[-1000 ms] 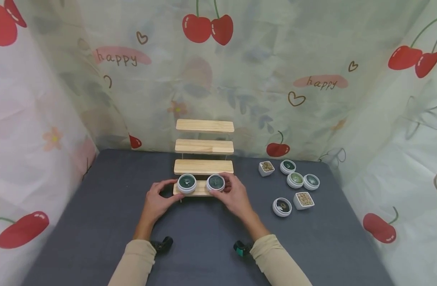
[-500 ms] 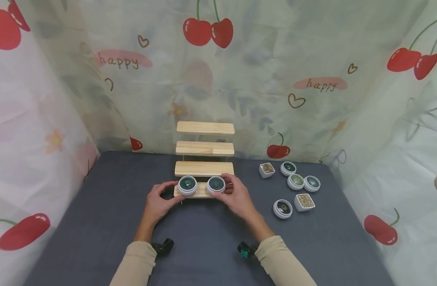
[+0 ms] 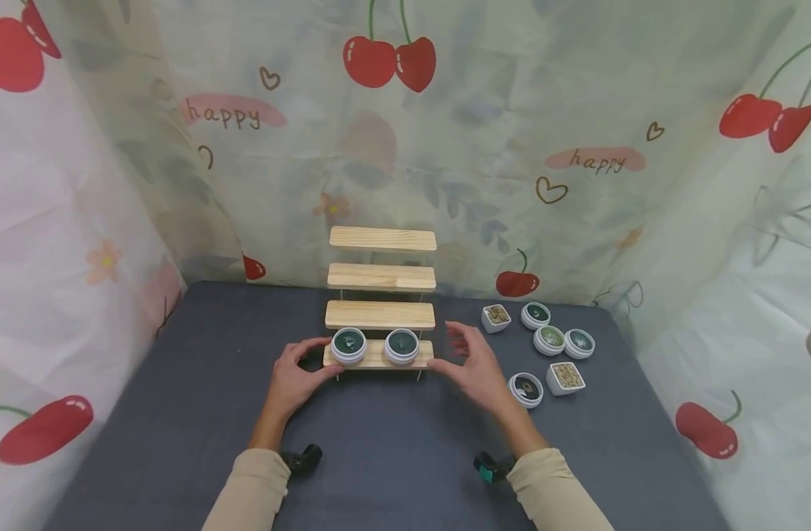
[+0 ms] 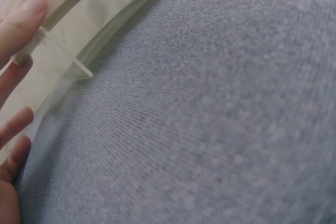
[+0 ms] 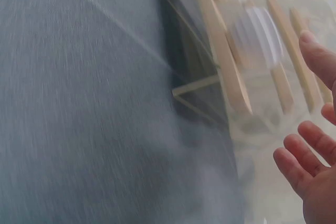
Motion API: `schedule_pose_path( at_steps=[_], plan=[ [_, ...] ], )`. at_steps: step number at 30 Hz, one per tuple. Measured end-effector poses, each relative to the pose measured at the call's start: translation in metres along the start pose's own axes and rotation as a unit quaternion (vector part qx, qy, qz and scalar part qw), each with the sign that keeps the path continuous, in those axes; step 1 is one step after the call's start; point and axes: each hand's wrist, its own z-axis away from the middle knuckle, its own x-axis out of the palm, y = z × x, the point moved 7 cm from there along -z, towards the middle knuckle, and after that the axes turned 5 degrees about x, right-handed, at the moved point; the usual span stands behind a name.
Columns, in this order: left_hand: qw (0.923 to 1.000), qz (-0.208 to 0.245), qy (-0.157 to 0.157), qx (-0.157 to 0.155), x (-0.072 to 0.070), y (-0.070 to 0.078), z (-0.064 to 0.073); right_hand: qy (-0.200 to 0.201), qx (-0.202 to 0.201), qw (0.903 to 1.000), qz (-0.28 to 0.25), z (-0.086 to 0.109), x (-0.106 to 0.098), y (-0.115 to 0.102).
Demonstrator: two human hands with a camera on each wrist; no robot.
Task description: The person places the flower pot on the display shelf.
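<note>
Whereas the right jar [image 3: 402, 346] was held by the right hand [image 3: 476, 367] half a second ago, it has now been released. The right hand has been moved past the right end of the lowest shelf [image 3: 375, 356]; its fingers are spread and slightly bent, nothing is held, and in the right wrist view it is seen apart from both shelf and jar. The right jar is left upright and unsupported, near the shelf's right end. Its placement is therefore judged to be complete, and the right hand is judged to be free for other work.

No shift of the left hand [image 3: 301, 374] is evident. The left jar [image 3: 349, 346] is held between its bent thumb and forefinger, at the shelf's left end; whether the shelf is also gripped cannot be told. A steadying function is judged likely.

The wooden stand [image 3: 381, 315] is located at the middle of the far edge of the surface [image 3: 392, 450]. Toward the far right corner, a small square cup [image 3: 496, 317] and three round jars [image 3: 549, 340] are set. Nearer the front, a dark-topped jar [image 3: 527, 388] is positioned just beside a larger square cup [image 3: 566, 377].
</note>
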Motion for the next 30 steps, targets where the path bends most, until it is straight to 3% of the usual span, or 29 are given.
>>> schedule_pose_path(
  at_steps=[11, 17, 23, 30],
  plan=[
    [1.0000, -0.004, -0.001, -0.007, 0.001, -0.002, 0.001, 0.016, 0.008, 0.9982, 0.057, 0.005, -0.058, 0.030],
    [0.9999, -0.004, -0.002, -0.010, 0.001, -0.003, 0.000, 0.020, 0.023, 0.9979, 0.056, 0.013, -0.085, 0.055],
    [1.0000, -0.002, -0.002, -0.005, 0.000, -0.002, 0.000, 0.012, 0.044, 0.9971, 0.061, 0.022, -0.096, 0.079],
    [1.0000, -0.002, -0.006, -0.007, 0.001, -0.002, 0.001, -0.016, 0.061, 0.9958, 0.066, 0.029, -0.095, 0.093]
  ],
)
